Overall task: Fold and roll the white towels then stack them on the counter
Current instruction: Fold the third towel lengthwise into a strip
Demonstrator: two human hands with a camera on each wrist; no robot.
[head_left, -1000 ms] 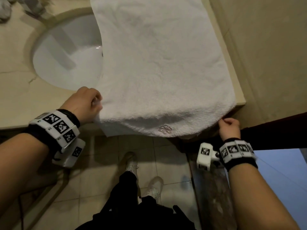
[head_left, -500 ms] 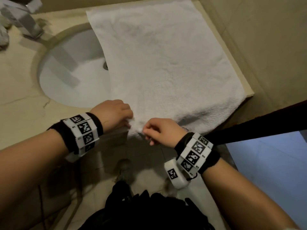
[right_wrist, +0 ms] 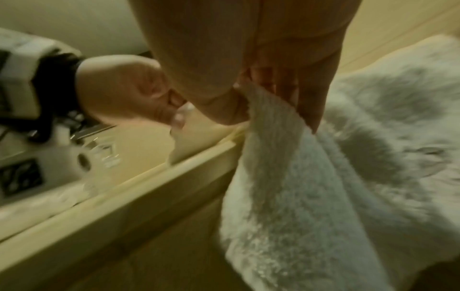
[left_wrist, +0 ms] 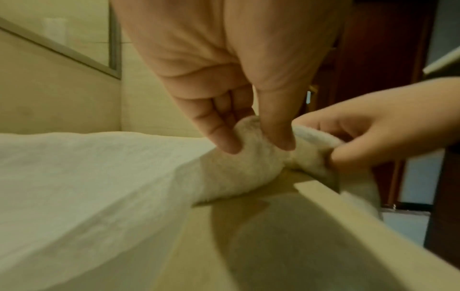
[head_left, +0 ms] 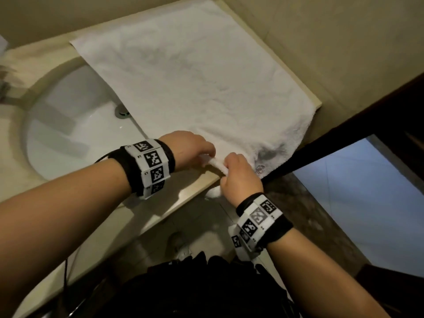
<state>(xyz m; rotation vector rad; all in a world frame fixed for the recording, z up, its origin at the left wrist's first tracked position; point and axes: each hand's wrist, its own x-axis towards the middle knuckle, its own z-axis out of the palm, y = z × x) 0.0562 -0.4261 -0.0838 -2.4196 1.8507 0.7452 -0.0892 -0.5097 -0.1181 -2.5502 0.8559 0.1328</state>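
Right hand [head_left: 241, 177] now beside left hand [head_left: 192, 149], both pinching the towel [head_left: 195, 76]'s bunched near corner.

White towel [head_left: 195, 72], spread flat on beige counter [head_left: 29, 177], partly over sink [head_left: 68, 125].
Near corner bunched, pinched by left hand [head_left: 190, 149] and right hand [head_left: 241, 177] at counter edge.

The wall [head_left: 344, 53] closes the towel's [head_left: 195, 76] right; the sink [head_left: 68, 125] lies open left.
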